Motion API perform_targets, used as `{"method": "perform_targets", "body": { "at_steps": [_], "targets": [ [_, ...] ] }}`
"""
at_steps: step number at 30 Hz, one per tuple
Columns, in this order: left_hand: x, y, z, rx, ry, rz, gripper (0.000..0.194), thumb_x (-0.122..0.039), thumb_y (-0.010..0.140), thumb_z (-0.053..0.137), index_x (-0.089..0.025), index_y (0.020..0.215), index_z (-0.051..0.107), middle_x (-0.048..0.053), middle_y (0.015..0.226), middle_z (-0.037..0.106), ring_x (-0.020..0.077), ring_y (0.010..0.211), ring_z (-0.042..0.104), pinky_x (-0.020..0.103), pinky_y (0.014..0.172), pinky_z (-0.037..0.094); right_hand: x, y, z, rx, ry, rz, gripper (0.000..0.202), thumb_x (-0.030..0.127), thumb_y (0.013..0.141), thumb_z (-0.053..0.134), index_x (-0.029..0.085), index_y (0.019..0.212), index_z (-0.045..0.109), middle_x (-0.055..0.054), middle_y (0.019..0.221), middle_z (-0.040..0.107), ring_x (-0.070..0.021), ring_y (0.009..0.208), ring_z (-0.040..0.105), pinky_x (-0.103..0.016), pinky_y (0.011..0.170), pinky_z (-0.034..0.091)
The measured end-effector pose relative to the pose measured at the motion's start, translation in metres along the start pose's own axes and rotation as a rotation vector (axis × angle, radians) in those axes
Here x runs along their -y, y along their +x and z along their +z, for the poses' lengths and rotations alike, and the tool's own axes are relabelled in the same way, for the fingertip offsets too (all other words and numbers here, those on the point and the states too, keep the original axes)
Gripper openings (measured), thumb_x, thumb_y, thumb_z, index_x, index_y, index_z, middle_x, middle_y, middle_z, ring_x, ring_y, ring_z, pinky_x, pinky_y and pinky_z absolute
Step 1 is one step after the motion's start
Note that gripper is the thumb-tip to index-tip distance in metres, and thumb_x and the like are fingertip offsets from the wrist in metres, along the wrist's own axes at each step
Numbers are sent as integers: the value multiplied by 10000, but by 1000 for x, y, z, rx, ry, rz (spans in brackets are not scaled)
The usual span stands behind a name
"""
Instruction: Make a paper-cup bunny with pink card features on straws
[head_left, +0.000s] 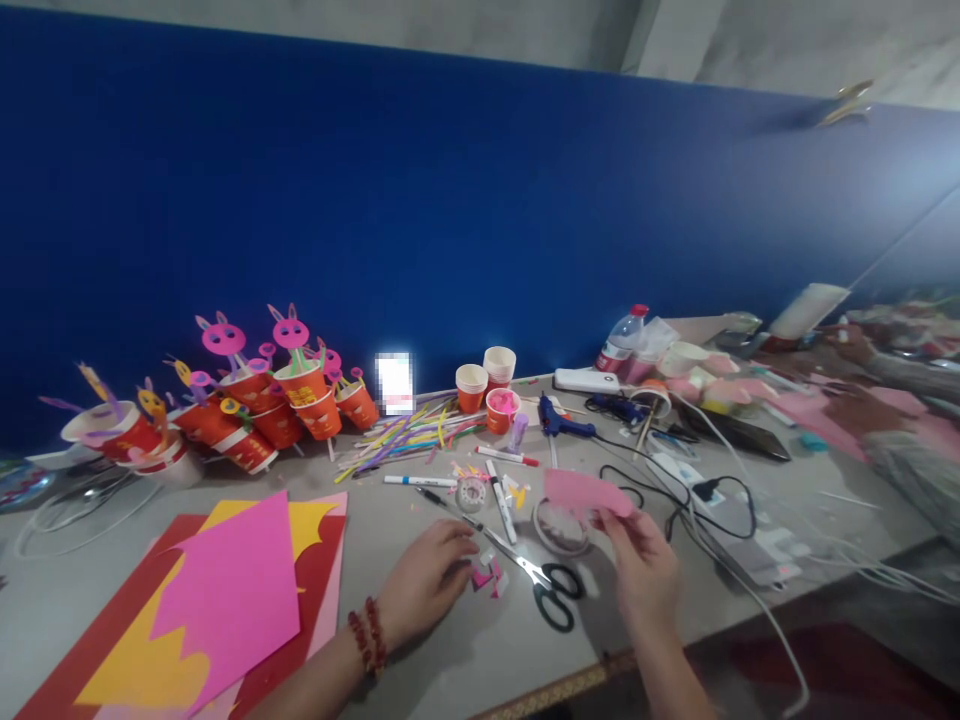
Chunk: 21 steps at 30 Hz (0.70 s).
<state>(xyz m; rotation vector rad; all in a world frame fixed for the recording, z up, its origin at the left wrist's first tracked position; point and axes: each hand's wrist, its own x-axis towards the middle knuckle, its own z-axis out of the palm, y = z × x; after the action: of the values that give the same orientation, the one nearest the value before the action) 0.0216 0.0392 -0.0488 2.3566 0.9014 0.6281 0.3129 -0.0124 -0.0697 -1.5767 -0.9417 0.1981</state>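
Note:
My right hand (646, 570) is raised over the table with thumb and fingers pinched on the end of a pink paper piece (585, 493). Below that paper lies a roll of clear tape (561, 528). My left hand (435, 570), with a red bead bracelet at the wrist, hovers low over the table, fingers loosely curved and thumb apart, holding nothing. Between both hands lie scissors (555, 592) with black handles and several pink paper scraps (491, 577). A pen (442, 503) and a smaller tape roll (472, 493) lie just beyond my left fingertips.
Coloured paper sheets (240, 600) lie at left, below red cups (307, 400) with paper animals. Pipe cleaners (412, 430), white cups (471, 385) and a blue glue gun (562, 418) sit farther back. Cables and a power strip (679, 480) spread rightward, where another person's arm (907, 380) reaches in.

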Motion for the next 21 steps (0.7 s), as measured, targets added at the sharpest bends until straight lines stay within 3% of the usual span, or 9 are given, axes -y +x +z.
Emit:
{"method": "perform_targets", "body": {
  "at_steps": [3,6,8,11,15,18,21],
  "targets": [
    [8,18,-1,-70,58,-64,225,-206,935,503,-236,1127,618,94,1217,650,244,1178,580,434,1028,473,-7,5,-29,-129,-156,-74,439,528,856,619,119,989,706,-133,877,754,-262,742,702,-356,699,547],
    [15,41,1,-117,134,-123,277,-281,921,548,-210,1187,576,119,1222,629,286,1165,563,484,1017,453,-23,0,-56,-90,-482,-365,378,433,923,509,146,1052,718,-154,1026,748,-305,894,691,-419,843,519],
    [18,54,6,-122,179,-146,359,-330,890,594,-188,1217,552,137,1228,617,316,1157,554,511,1005,442,-37,-7,-67,-24,-648,-490,361,372,933,468,157,1099,705,-149,1072,740,-324,947,686,-438,849,518],
    [20,68,17,-119,221,-162,373,-342,863,616,-172,1189,550,169,1246,603,359,1181,528,553,1010,411,-57,-19,-74,98,-769,-570,387,277,907,426,181,1206,653,-131,1155,719,-326,1012,674,-444,810,542],
    [20,75,24,-114,211,-151,326,-279,834,623,-180,1141,573,164,1200,622,377,1235,493,566,1036,379,-66,-28,-73,236,-730,-638,463,168,865,413,198,1288,597,-102,1203,704,-302,1080,645,-449,855,544],
    [22,75,20,-119,158,-142,358,-275,824,625,-167,1163,588,158,1205,633,355,1245,500,531,1059,382,-61,-28,-74,289,-704,-663,522,113,841,388,217,1317,576,-83,1239,687,-292,1122,618,-450,885,531],
    [28,74,8,-130,83,-156,345,-305,914,506,-172,1223,582,132,1199,663,278,1142,596,436,994,466,-53,-26,-74,255,-704,-642,440,157,878,405,202,1266,609,-99,1159,714,-300,1032,634,-448,839,529]
  ]
}}
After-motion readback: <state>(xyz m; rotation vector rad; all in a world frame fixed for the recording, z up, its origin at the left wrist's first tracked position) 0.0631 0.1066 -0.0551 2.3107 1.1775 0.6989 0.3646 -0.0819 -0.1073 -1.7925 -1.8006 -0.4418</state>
